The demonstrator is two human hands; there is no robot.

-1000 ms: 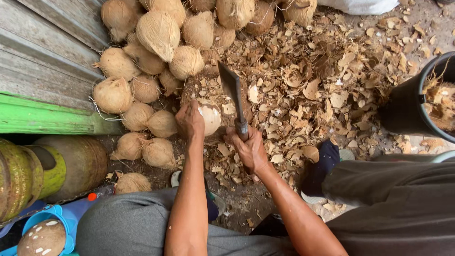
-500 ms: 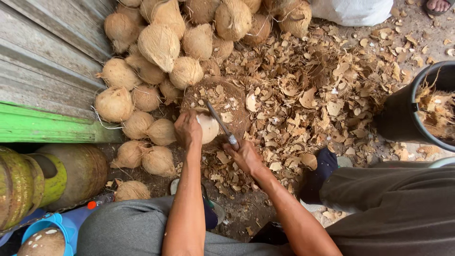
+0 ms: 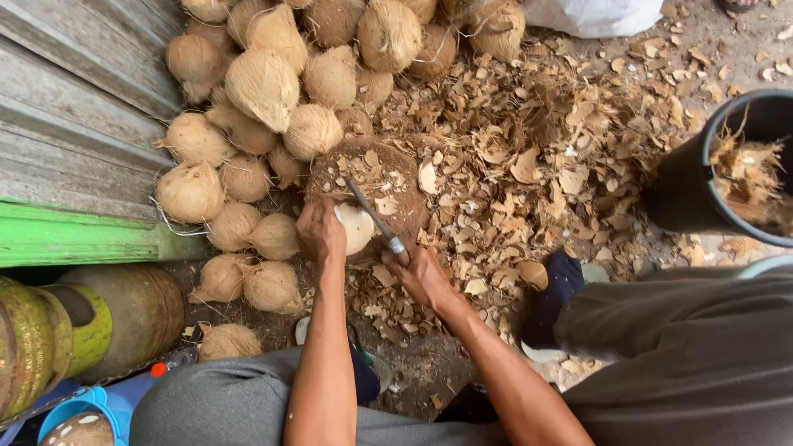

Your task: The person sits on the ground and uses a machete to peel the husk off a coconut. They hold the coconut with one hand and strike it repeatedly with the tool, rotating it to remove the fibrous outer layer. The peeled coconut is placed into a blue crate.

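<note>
Coconut (image 3: 357, 227) sat right under my left hand (image 3: 320, 234), half peeled and pale on the side facing my right hand, resting on a round brown chopping block (image 3: 395, 177). My left hand was clamped over the top of it, fingers wrapped down the far side. My right hand (image 3: 421, 274) was clenched around the handle of a big knife (image 3: 376, 219), with the blade angled up and away from that hand, its edge touching the coconut's bare side. Just beyond and to the left of my left hand was a heap of husked coconuts (image 3: 264, 87) against a grey wooden wall (image 3: 74, 124). Husk chips (image 3: 537, 165) were scattered all over the ground past my right hand, and a black bucket (image 3: 702, 190) stuffed with fibre stood well off to the right of it.
</note>
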